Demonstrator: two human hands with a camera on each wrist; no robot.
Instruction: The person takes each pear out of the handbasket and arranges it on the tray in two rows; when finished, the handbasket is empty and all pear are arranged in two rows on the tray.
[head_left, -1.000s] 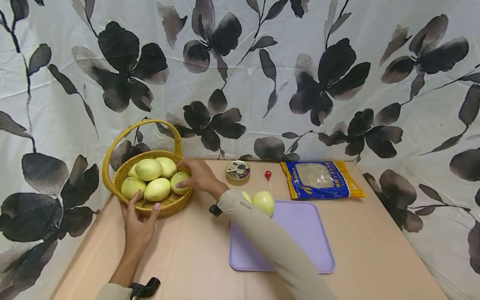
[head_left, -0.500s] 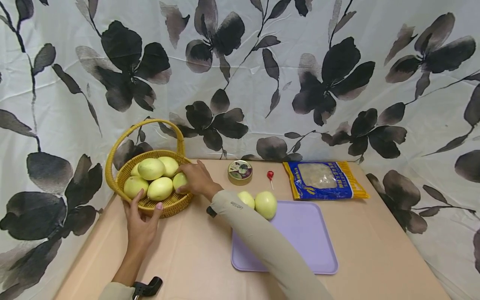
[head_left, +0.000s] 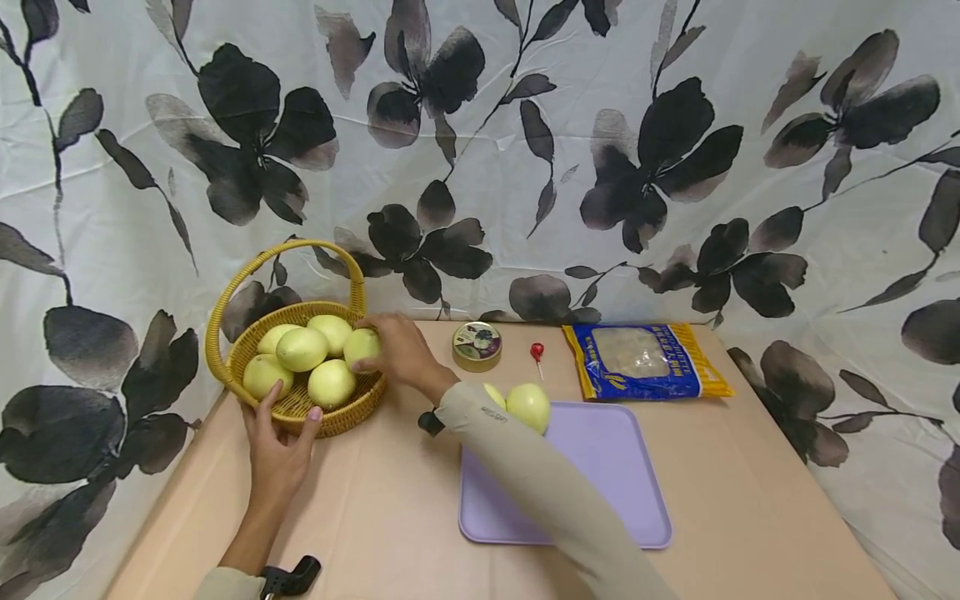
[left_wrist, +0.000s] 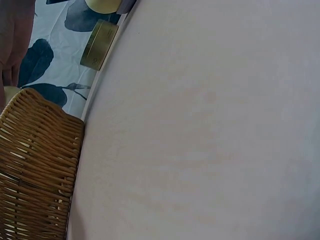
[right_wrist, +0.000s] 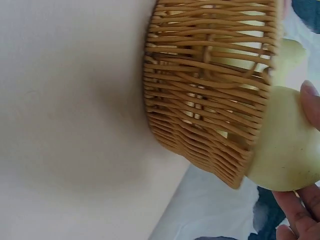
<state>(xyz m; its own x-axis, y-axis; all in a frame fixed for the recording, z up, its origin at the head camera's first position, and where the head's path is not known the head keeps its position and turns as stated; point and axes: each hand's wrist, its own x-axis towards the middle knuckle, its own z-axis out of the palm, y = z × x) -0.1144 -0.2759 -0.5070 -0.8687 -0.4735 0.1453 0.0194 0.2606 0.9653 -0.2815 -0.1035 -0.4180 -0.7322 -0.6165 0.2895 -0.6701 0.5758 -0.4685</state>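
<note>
In the head view, my left hand [head_left: 279,454] holds the near side of a yellow wicker basket [head_left: 362,413], thumb and fingertips at its rim. Several pale yellow-green, smooth oval fruits [head_left: 302,349] lie inside. My right hand [head_left: 405,354] grips one such fruit [head_left: 362,347] at the basket's right rim. The right wrist view shows that fruit [right_wrist: 287,145] partly above the rim, thumb on one side and fingers on the opposite side. The basket's woven wall [left_wrist: 40,165] fills the lower left of the left wrist view, the right hand [left_wrist: 14,35] above it.
A lilac tray [head_left: 600,483] lies right of the basket, partly covered by my right sleeve [head_left: 540,475]. Two similar fruits [head_left: 528,407] are at its far left corner. Behind stand a round tin [head_left: 477,347], a red lollipop [head_left: 537,352] and a blue-and-yellow packet [head_left: 645,362].
The fruit in my right hand has risen slightly. Neighbouring fruits have shifted in the basket, the front one rolling to the right. My left hand stays at the basket.
</note>
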